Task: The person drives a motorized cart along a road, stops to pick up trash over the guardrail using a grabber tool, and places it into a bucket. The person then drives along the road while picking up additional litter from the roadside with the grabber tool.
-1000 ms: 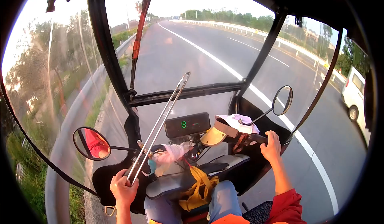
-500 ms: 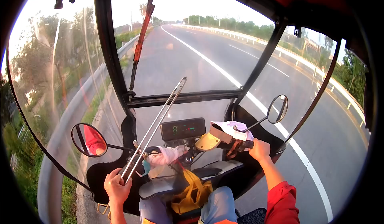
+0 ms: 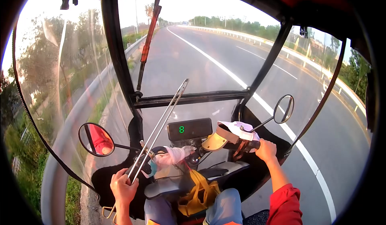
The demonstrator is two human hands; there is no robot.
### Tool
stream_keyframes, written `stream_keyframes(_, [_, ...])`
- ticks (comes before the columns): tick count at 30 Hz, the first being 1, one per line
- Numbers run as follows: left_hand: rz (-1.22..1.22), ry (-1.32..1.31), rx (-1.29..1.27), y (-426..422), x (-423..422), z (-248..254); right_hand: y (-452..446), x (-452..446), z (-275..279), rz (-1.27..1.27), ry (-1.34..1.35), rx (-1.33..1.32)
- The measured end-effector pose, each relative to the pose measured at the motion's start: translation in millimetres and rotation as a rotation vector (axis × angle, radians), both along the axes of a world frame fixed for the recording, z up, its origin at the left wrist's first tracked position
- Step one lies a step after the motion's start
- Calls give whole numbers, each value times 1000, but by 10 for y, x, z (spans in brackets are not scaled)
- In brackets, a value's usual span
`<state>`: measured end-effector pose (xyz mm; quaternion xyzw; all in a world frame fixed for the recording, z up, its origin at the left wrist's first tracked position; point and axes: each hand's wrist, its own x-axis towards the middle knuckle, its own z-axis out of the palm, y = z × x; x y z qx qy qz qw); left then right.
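My left hand [image 3: 124,186] is closed around the left handlebar grip, with the lower ends of long metal tongs [image 3: 161,124] held in it. The tongs slant up and right toward the windshield, their tips close together. My right hand [image 3: 266,149] wraps around the black right handlebar grip [image 3: 253,144]. Beside that grip, a white and pinkish cap [image 3: 238,131] with a yellowish visor [image 3: 215,143] rests over the handlebar. Pink cloth [image 3: 173,156] is bundled around the left part of the bar. Between them stands a dark display [image 3: 189,129] with a green digit.
A yellow bag [image 3: 199,197] hangs between my knees. Round mirrors stand at left [image 3: 96,139] and right [image 3: 284,108]. Past the clear windshield runs a paved road [image 3: 193,60] with a white line. A metal guardrail [image 3: 60,184] runs close along the left side.
The whole cab has shifted slightly right in view. Both hands keep their grips. The display now shows one plain green digit, where several small lights showed before.
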<state>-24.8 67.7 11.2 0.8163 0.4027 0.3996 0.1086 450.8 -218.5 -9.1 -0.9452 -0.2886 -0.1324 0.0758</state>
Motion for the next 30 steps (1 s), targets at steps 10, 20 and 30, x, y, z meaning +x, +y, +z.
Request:
stream_keyframes(10, [-6, 18, -6, -55, -40, -62, -5, 97, -2, 28, 5, 11])
stream_keyframes(20, [-28, 4, 24, -30, -43, -29, -45, 49, 82, 25, 141, -12])
stream_keyframes(30, [-55, -6, -58, 10, -46, -31, -102, 122, 47, 37, 254, -13])
